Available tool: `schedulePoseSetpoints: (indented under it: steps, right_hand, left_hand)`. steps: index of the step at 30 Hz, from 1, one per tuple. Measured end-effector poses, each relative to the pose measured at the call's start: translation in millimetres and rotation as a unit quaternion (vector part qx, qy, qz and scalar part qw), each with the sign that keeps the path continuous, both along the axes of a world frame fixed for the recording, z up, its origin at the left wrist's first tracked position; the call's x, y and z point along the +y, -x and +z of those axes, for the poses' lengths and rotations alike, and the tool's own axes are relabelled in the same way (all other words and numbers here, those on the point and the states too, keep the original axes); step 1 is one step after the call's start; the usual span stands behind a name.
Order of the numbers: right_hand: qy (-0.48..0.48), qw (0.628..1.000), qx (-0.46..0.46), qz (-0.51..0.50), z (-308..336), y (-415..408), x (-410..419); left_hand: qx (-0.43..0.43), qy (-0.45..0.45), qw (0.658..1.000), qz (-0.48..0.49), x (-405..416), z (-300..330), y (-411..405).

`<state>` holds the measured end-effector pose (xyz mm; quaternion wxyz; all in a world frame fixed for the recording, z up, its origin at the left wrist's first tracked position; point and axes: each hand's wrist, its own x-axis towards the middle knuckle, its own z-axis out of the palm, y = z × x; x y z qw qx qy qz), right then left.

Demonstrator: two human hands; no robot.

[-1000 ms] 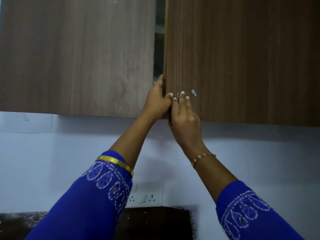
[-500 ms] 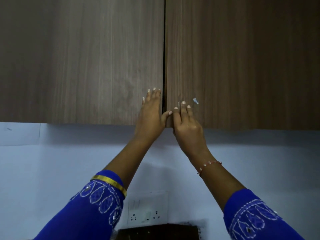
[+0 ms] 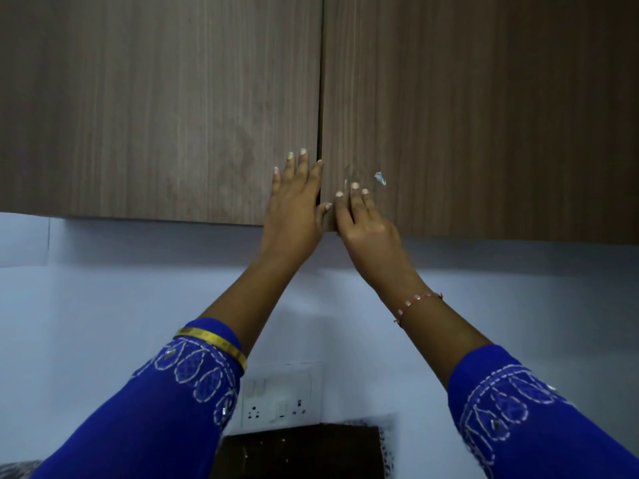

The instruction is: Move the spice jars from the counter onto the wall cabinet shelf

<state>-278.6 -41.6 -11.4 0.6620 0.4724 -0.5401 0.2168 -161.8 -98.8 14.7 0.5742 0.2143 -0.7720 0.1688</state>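
Observation:
The wall cabinet has two brown wood-grain doors, a left door (image 3: 155, 108) and a right door (image 3: 484, 108), both shut with a thin dark seam between them. My left hand (image 3: 294, 205) lies flat against the lower right corner of the left door, fingers spread. My right hand (image 3: 363, 223) rests on the lower left corner of the right door, fingers bent over its bottom edge. Neither hand holds anything. No spice jars are in view, and the shelf is hidden behind the doors.
A small shiny scrap (image 3: 379, 178) sticks to the right door just above my right hand. Below the cabinet is a pale wall with a white socket plate (image 3: 276, 395). A dark counter surface (image 3: 301, 451) shows at the bottom edge.
The right door, ajar a second ago with a gap showing, has swung shut. My left hand let go of the door edge and now lies flat on the left door.

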Motion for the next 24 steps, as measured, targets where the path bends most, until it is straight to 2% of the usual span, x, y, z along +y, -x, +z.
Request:
schedulePoseSetpoints:
  steps: [5, 13, 20, 24]
  right_hand:
    - [-0.032, 0.999, -0.02, 0.016, -1.8, 3.3, -3.8]
    - [-0.009, 0.997, -0.055, 0.06, -11.4, -2.6, -7.3]
    - [-0.103, 0.985, -0.126, 0.061, -19.0, -11.4, 11.1]
    - [-0.162, 0.976, -0.147, 0.018, -18.9, -12.2, 20.5]
  left_hand:
    - [-0.026, 0.023, 0.998, 0.049, -5.1, -3.6, 1.9]
    - [-0.051, 0.055, 0.993, 0.093, -6.0, -17.1, 2.7]
    - [-0.116, 0.033, 0.985, 0.127, -0.8, -38.3, -7.1]
    - [-0.155, 0.028, 0.978, 0.137, 5.0, -40.4, -16.8]
